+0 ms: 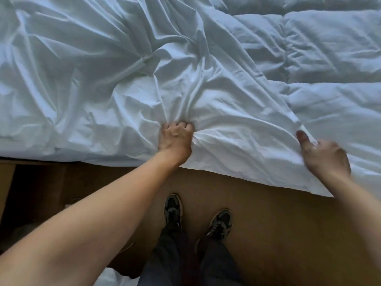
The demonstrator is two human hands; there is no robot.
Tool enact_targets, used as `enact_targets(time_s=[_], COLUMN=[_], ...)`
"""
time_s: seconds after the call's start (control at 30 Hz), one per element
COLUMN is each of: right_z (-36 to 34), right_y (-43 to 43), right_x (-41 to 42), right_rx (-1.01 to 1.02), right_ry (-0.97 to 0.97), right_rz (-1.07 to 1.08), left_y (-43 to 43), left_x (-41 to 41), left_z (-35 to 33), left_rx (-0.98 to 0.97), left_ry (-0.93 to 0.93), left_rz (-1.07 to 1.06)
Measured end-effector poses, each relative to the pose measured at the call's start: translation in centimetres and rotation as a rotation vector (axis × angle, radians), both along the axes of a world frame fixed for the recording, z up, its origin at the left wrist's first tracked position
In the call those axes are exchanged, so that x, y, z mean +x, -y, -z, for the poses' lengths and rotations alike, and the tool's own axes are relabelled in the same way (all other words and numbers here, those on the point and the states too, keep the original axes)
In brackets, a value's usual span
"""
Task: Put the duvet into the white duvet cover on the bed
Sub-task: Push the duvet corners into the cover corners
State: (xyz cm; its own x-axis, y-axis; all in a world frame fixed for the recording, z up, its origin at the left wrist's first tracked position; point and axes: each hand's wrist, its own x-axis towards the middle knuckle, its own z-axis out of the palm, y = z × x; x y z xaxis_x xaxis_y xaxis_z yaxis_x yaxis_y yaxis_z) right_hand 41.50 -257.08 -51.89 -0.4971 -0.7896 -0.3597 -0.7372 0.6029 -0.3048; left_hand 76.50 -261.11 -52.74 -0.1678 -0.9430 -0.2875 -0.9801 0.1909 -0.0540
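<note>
A wrinkled white duvet cover (99,75) lies spread over the bed, filling the left and middle of the view. A puffy quilted white duvet (329,48) shows at the upper right, partly under the cover's edge. My left hand (175,139) is clenched on a bunched fold of the cover near the bed's front edge. My right hand (323,155) is blurred and pinches the cover's edge between thumb and fingers at the lower right.
A brown floor (278,234) runs below the bed's front edge. My own legs in dark trousers and two dark sneakers (198,217) stand close to the bed. A bit of white fabric (111,277) lies on the floor at the bottom left.
</note>
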Motion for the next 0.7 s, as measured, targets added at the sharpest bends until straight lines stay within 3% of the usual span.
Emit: enact_targets(time_s=[0.17, 0.23, 0.3, 0.4, 0.47, 0.53, 0.57, 0.63, 0.7], right_z=[0.0, 0.4, 1.7, 3.2, 3.1, 2.3, 1.6, 0.4, -0.4], right_y=[-2.0, -1.9, -1.3, -0.9, -2.0, -3.7, -4.5, -5.5, -5.3], right_x=[10.8, 15.7, 18.0, 18.5, 21.1, 25.1, 27.2, 31.8, 38.3], right_rx=[-0.425, -0.483, -0.479, -0.450, -0.544, -0.624, -0.643, -0.686, -0.653], right_ry=[-0.191, -0.193, -0.155, 0.123, 0.155, 0.040, -0.002, -0.003, 0.161], right_rz=[-0.080, -0.102, 0.092, 0.611, 0.664, 0.523, 0.445, 0.182, -0.271], left_y=[-4.3, -6.1, -7.5, -7.7, -6.8, -5.9, -5.6, -4.9, -4.0], left_x=[2.7, 5.1, 8.2, 13.7, 18.2, 22.3, 24.3, 27.3, 29.1], left_z=[0.1, 0.0, 0.1, 0.1, -0.1, -0.5, -0.4, -0.3, -0.5], left_rx=[-0.022, -0.227, -0.457, -0.489, -0.409, -0.338, -0.310, -0.234, -0.081], left_ry=[-0.369, -0.524, -0.586, -0.724, -0.997, -1.370, -1.470, -1.615, -1.796], left_rz=[0.074, 0.061, -0.079, -0.725, -1.358, -1.804, -1.865, -1.765, -1.655])
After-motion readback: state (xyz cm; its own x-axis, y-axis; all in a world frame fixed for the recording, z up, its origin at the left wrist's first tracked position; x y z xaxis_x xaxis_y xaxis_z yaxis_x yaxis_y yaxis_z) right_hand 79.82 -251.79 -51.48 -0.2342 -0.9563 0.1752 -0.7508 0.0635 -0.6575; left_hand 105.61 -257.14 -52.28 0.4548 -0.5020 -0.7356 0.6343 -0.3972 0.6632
